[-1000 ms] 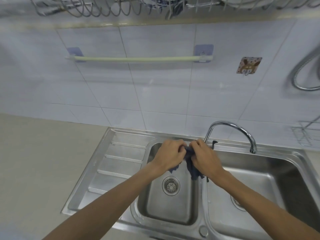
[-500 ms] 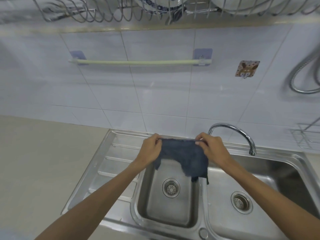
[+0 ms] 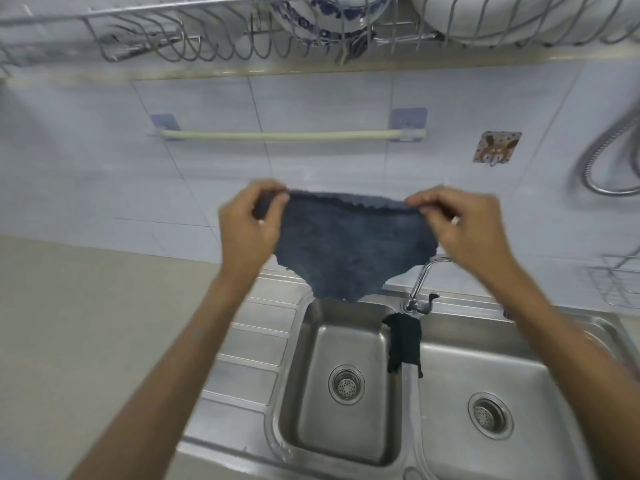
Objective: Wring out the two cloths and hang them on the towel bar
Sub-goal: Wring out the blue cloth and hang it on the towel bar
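Observation:
A blue-grey cloth (image 3: 353,244) hangs spread out between my hands, above the sink and below the towel bar. My left hand (image 3: 247,225) pinches its top left corner and my right hand (image 3: 460,223) pinches its top right corner. A second, black cloth (image 3: 405,341) is draped over the divider between the two sink basins, just under the tap. The pale towel bar (image 3: 280,135) runs across the tiled wall on two blue mounts, with nothing on it.
A steel double sink (image 3: 349,441) lies below, with a curved tap (image 3: 424,282) behind the divider. A wire dish rack (image 3: 214,39) with bowls hangs overhead. A shower hose (image 3: 602,157) and a wire basket (image 3: 620,285) are at the right. Beige counter (image 3: 86,341) extends left.
The cloth was bunched between both hands over the basin; now it is opened flat and lifted higher toward the towel bar, and my hands have moved apart.

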